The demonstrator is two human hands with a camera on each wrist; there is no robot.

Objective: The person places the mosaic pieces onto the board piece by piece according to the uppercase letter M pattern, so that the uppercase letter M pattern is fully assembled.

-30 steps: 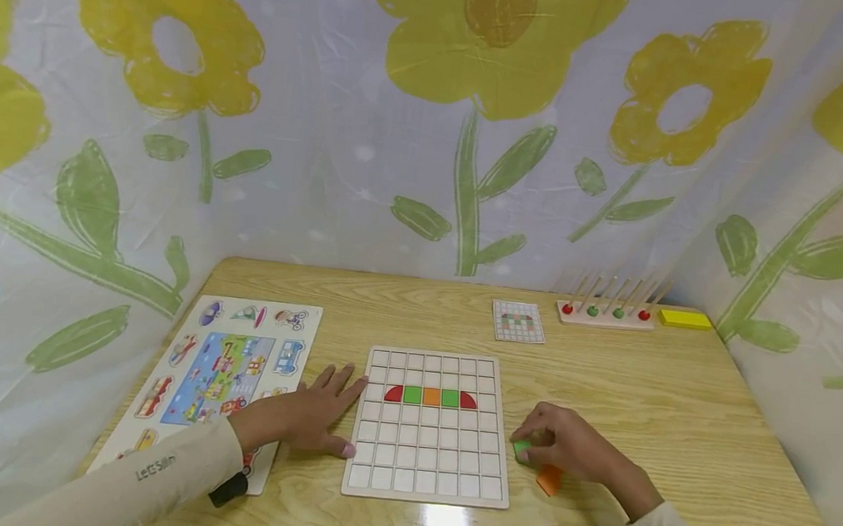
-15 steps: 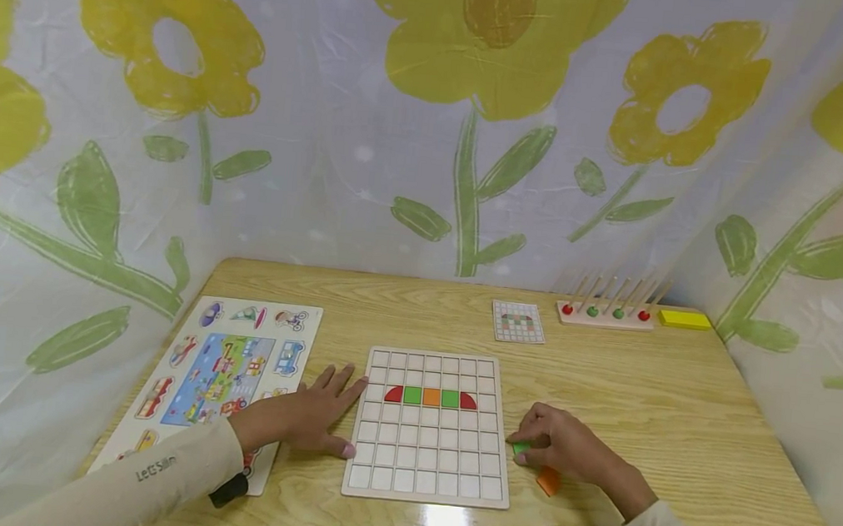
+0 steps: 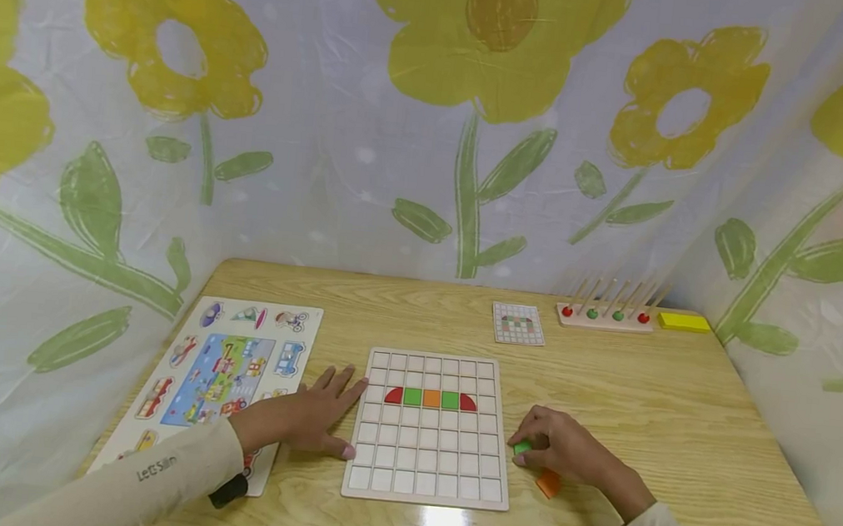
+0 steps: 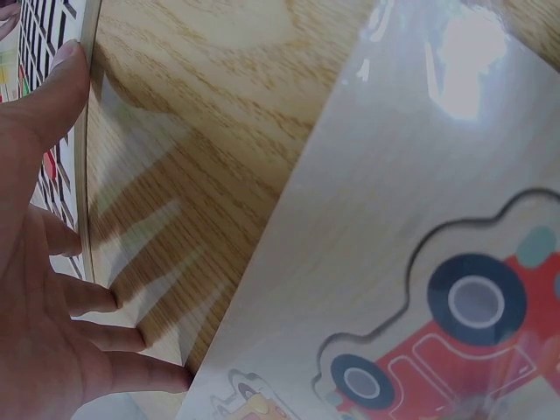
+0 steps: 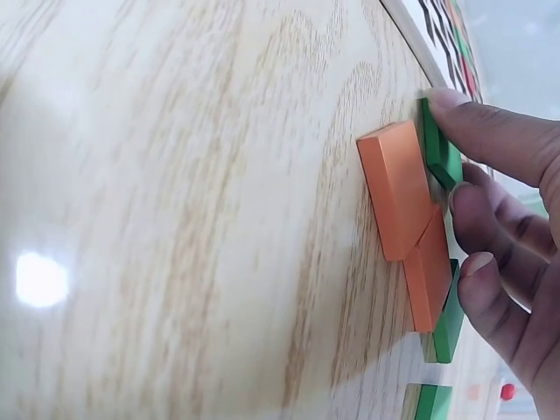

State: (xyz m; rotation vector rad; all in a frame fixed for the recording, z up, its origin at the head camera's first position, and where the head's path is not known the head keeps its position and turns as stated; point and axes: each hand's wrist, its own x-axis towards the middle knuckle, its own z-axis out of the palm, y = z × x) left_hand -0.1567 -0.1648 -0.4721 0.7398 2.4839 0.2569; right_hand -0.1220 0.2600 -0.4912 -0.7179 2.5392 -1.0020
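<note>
My left hand (image 3: 316,415) rests with spread fingers on the table, thumb and index fingertip at the left edge of the square grid board (image 3: 425,461). One row of the board holds a red quarter-round piece (image 3: 394,395), a green square, an orange square, a second green square and another red quarter-round. To the right of the board, my right hand (image 3: 567,449) pinches a green block (image 5: 442,149) between thumb and fingers. Two orange blocks (image 5: 395,188) lie close beside it. More green blocks (image 5: 447,322) show past my fingertips in the right wrist view.
A small pattern card (image 3: 518,325) lies behind the board. At the back right stand a peg rack (image 3: 604,321) with red and green beads and a yellow block (image 3: 684,322). A picture puzzle board (image 3: 180,442) lies under my left forearm. Flower-printed cloth encloses the table.
My right hand shifts slightly toward the board and keeps its pinch on the green block. The left hand and the pieces on the board stay put.
</note>
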